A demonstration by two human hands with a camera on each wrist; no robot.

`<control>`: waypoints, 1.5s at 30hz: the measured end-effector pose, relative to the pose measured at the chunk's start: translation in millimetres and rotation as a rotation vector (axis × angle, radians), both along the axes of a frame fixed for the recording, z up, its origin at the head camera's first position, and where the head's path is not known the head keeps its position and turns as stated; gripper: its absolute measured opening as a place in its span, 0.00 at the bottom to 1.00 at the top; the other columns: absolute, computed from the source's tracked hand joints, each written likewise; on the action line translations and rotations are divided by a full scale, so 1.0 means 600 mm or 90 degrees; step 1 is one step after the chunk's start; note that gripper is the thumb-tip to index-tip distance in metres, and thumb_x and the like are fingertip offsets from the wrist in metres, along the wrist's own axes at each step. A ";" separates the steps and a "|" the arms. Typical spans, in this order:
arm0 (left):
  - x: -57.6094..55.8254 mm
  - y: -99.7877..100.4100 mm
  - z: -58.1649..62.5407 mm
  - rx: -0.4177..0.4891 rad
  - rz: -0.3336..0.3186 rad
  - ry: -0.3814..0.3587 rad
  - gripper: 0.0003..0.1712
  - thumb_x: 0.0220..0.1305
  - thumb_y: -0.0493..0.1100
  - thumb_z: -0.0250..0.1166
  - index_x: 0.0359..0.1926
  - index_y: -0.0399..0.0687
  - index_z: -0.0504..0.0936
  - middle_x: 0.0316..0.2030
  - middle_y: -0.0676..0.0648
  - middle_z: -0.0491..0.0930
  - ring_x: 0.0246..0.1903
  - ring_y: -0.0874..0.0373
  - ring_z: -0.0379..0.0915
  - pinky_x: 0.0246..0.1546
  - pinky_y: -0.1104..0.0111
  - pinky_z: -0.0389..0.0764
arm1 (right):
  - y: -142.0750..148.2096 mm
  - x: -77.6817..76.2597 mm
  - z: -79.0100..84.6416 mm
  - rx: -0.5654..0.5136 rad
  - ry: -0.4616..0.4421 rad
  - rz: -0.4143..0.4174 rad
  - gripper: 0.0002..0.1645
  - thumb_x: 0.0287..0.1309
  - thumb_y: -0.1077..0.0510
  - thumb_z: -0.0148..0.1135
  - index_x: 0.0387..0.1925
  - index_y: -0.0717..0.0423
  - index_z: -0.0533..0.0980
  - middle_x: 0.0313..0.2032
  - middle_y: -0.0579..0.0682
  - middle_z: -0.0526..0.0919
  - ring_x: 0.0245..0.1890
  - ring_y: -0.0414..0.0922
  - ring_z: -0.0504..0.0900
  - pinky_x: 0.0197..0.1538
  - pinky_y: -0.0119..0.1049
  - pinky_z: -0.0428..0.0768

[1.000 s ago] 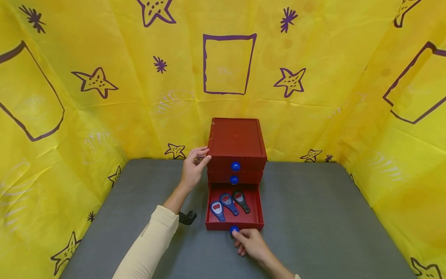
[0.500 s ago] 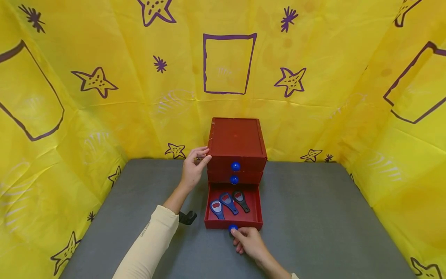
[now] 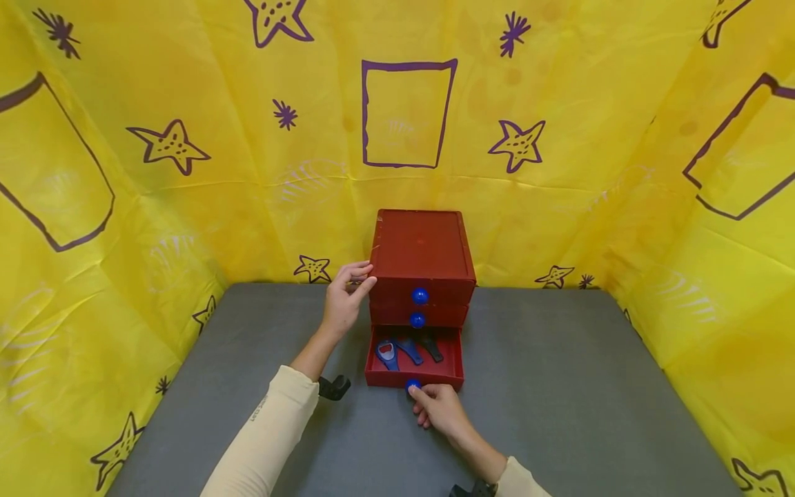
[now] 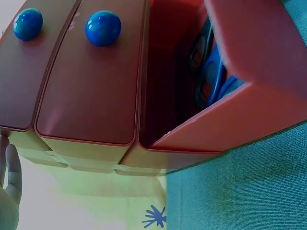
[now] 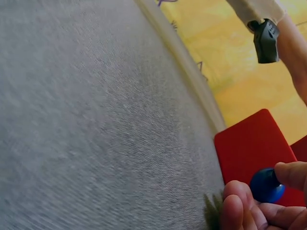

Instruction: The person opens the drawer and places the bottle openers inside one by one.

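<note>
A red drawer cabinet point(image 3: 422, 245) with three drawers stands at the back middle of the table. Its bottom drawer point(image 3: 385, 378) is partly pulled out and holds two blue bottle openers point(image 3: 386, 353) and a black bottle opener point(image 3: 433, 348), the farther ones partly in shadow. My right hand point(image 3: 444, 411) pinches the blue knob point(image 5: 266, 185) of that drawer between thumb and fingers. At the cabinet's upper left front edge, my left hand point(image 3: 344, 300) rests with fairly straight fingers against the side. The upper two drawers are pushed in, each with a blue knob point(image 4: 103, 28).
Grey cloth covers the table point(image 3: 559, 386). Yellow drawn-on sheeting point(image 3: 410, 193) hangs behind and at both sides, close behind the cabinet. A black wrist mount point(image 3: 334, 388) sticks out from the left forearm.
The bottom drawer has slid inward toward the cabinet, with my right hand moving forward on its knob. The openers went back with it into shade. My left hand stayed put.
</note>
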State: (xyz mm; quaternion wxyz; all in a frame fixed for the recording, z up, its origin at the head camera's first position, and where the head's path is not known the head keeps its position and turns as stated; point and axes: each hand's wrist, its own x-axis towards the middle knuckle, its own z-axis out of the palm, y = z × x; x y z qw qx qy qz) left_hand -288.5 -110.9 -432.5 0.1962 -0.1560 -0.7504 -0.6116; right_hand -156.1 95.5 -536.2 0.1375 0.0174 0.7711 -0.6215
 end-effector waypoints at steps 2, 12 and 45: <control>-0.001 -0.001 -0.002 0.005 0.000 0.002 0.17 0.63 0.38 0.65 0.51 0.35 0.82 0.56 0.37 0.77 0.41 0.68 0.72 0.41 0.80 0.76 | -0.001 -0.003 0.002 0.007 0.000 0.001 0.26 0.65 0.48 0.61 0.28 0.70 0.80 0.18 0.46 0.78 0.13 0.36 0.73 0.19 0.29 0.76; -0.003 -0.002 -0.005 0.013 0.006 0.023 0.15 0.64 0.38 0.65 0.49 0.35 0.82 0.53 0.38 0.78 0.40 0.68 0.73 0.40 0.77 0.77 | -0.006 -0.029 -0.005 -0.014 0.019 -0.030 0.26 0.65 0.49 0.60 0.29 0.72 0.79 0.17 0.46 0.77 0.12 0.36 0.73 0.18 0.27 0.75; 0.038 0.008 0.051 -0.002 -0.001 0.001 0.16 0.63 0.34 0.65 0.49 0.28 0.80 0.54 0.32 0.77 0.39 0.75 0.71 0.41 0.82 0.75 | -0.007 -0.149 0.006 0.000 -0.017 -0.062 0.23 0.69 0.54 0.56 0.31 0.74 0.78 0.17 0.48 0.76 0.12 0.37 0.73 0.17 0.28 0.74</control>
